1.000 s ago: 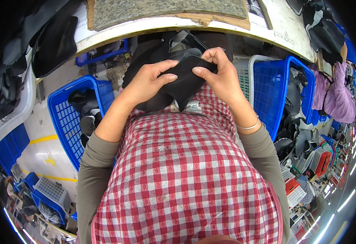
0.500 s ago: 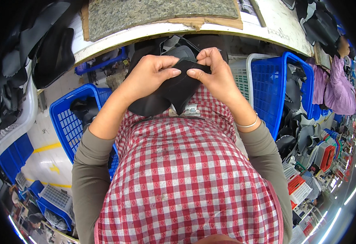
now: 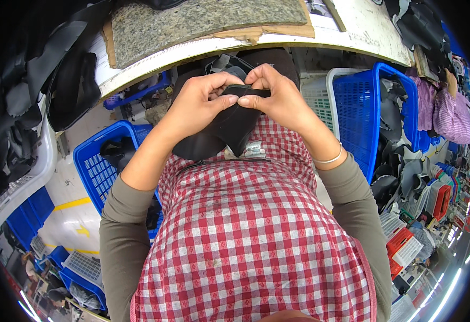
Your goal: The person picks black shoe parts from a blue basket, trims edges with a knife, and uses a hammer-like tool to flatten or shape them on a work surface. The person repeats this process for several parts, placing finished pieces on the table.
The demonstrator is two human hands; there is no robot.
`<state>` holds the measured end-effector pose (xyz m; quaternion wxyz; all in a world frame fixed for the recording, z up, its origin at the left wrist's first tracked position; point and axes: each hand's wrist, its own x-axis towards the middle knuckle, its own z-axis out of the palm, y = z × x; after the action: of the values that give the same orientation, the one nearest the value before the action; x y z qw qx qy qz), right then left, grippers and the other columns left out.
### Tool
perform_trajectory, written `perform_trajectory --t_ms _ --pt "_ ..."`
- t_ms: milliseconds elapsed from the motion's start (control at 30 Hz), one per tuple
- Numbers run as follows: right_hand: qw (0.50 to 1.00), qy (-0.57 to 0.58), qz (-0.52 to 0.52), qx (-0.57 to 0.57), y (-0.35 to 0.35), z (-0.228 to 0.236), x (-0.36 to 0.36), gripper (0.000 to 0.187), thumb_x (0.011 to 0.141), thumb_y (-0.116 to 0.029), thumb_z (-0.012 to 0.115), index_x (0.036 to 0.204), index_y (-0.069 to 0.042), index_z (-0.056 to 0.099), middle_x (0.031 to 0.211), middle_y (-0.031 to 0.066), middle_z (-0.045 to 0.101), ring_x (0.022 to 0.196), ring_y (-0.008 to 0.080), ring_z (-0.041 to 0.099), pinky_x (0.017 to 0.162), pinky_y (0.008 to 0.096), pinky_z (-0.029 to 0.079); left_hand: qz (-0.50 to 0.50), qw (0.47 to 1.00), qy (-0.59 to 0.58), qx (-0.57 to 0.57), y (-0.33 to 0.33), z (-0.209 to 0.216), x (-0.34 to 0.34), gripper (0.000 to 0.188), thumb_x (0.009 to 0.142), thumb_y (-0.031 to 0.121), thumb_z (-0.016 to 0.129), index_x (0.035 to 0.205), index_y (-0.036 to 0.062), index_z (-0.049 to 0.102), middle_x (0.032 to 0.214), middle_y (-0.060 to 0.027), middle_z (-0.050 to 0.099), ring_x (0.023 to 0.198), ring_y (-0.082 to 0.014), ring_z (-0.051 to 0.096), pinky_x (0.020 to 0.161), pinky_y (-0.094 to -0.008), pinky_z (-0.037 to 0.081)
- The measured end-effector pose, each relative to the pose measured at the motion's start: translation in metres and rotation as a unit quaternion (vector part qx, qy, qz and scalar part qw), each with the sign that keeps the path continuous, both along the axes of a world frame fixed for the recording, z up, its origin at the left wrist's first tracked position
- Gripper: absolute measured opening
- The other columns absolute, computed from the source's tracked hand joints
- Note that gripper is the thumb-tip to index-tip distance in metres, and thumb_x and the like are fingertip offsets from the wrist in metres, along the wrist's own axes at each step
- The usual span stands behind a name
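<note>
A black leather-like piece (image 3: 218, 129) with curved lobes, apparently a shoe upper, hangs over my lap. My left hand (image 3: 203, 103) pinches its top edge between thumb and curled fingers. Close beside it, my right hand (image 3: 279, 97) grips the same edge, thumb in front and fingers behind. Between the two hands the edge is folded over, and a thin dark green line shows along it. The thumb tips nearly meet. Grey and black pieces (image 3: 229, 65) lie just beyond my hands, partly hidden by them.
Ahead is a white table (image 3: 366, 40) with a stone slab (image 3: 208, 21) on it. Blue baskets (image 3: 99, 172) (image 3: 356, 107) holding black pieces stand on both sides. At far left is a white bin (image 3: 44, 161). Another person's purple checked sleeve (image 3: 452, 118) shows at right.
Both hands have drawn closer together along the top edge, and that edge is now folded over between them. The view has shifted slightly.
</note>
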<state>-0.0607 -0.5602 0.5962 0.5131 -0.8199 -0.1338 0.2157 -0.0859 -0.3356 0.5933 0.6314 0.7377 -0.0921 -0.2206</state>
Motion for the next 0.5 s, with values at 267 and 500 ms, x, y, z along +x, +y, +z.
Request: perform_trajectory --t_ms 267,500 --pt "0.997 -0.031 0.017 0.068 -0.003 -0.011 -0.008 0.024 0.088 -0.02 0.083 0.092 0.0 0.071 0.085 0.0063 0.068 0.08 0.0115 0.061 0.072 0.0305 0.051 -0.001 0.998 0.043 -0.044 0.003 -0.008 -0.011 0.022 0.093 -0.005 0.071 0.112 -0.0019 0.061 0.103 -0.0007 0.068 0.097 -0.0048 0.06 0.086 -0.0236 0.05" --pt "0.997 -0.013 0.024 0.075 -0.009 -0.017 -0.013 0.028 0.092 -0.026 0.08 0.097 0.0 0.07 0.088 0.0071 0.066 0.079 0.0154 0.061 0.073 0.0311 0.05 0.06 0.996 0.052 0.035 0.009 -0.022 -0.042 0.017 0.087 0.001 0.079 0.102 -0.0029 0.072 0.101 0.0006 0.069 0.096 -0.007 0.059 0.086 -0.0269 0.051"
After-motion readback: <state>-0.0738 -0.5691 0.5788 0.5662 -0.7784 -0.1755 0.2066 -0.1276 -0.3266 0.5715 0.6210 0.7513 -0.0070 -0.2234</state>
